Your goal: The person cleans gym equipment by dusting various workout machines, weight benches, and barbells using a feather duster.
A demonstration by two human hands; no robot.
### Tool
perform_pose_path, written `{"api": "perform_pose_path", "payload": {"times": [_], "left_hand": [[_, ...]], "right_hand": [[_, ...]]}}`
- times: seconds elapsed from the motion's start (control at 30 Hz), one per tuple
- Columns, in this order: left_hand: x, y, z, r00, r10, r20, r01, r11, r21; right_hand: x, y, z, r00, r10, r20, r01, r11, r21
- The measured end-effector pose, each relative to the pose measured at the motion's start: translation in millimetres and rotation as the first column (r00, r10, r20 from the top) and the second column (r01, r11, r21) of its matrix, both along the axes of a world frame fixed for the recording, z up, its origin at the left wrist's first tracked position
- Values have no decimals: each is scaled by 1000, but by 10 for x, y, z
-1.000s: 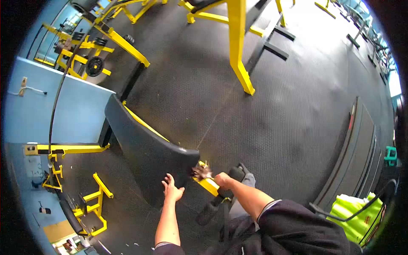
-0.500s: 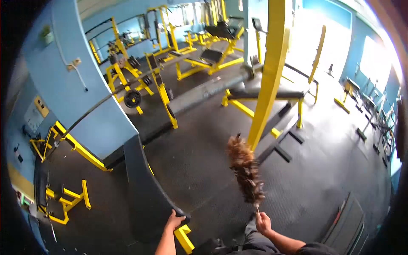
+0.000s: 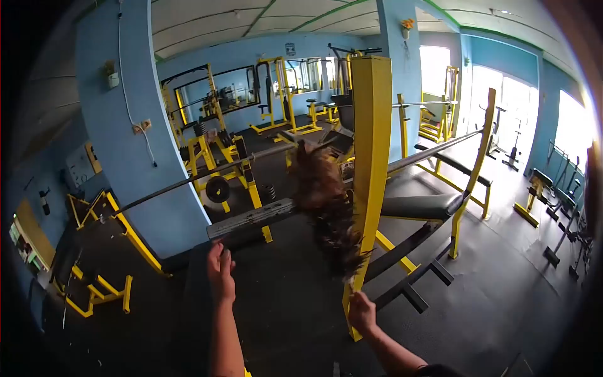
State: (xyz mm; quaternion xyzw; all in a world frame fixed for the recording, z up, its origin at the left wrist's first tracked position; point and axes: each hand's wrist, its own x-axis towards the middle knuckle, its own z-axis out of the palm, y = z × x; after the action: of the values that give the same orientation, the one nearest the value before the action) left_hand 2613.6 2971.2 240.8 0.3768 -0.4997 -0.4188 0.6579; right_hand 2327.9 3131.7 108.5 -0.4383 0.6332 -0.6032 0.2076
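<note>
A brown feather duster (image 3: 326, 210) stands upright in my right hand (image 3: 362, 312), whose fingers are wrapped round its handle. Its feathers are blurred and overlap the yellow post (image 3: 372, 144) in the view. My left hand (image 3: 221, 271) is raised with its fingers apart and holds nothing. Just above its fingertips is the near end of a worn grey padded beam (image 3: 251, 218). Whether the fingertips touch it, I cannot tell. A long metal bar (image 3: 207, 178) runs behind the duster.
A blue pillar (image 3: 144, 132) stands at the left. Behind the yellow post is a black bench pad (image 3: 421, 206) on a yellow frame. Weight plates (image 3: 217, 189) hang on a rack further back. Dumbbell-like equipment (image 3: 553, 251) and bikes line the right side.
The view has tilted up from the floor to the room. The duster has risen in my right hand. My left hand has let go of the black pad's edge and lifted.
</note>
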Motion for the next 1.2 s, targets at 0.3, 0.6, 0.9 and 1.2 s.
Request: {"api": "perform_pose_path", "payload": {"times": [0.3, 0.6, 0.9, 1.2], "left_hand": [[-458, -315, 191, 971, 136, -196, -145, 989, -30], [-760, -194, 109, 937, 48, -347, -32, 998, 51], [-1227, -300, -469, 817, -539, -206, 569, 811, 133], [-1826, -75, -475, 743, -589, 319, 624, 782, -8]], "right_hand": [[-267, 227, 98, 992, -122, -13, 122, 992, -19], [11, 932, -1535, 978, -184, -102, 206, 933, 296], [-346, 452, -158, 939, -344, -30, 343, 939, -13], [-991, 925, -369, 692, -562, -453, 558, 814, -159]]}}
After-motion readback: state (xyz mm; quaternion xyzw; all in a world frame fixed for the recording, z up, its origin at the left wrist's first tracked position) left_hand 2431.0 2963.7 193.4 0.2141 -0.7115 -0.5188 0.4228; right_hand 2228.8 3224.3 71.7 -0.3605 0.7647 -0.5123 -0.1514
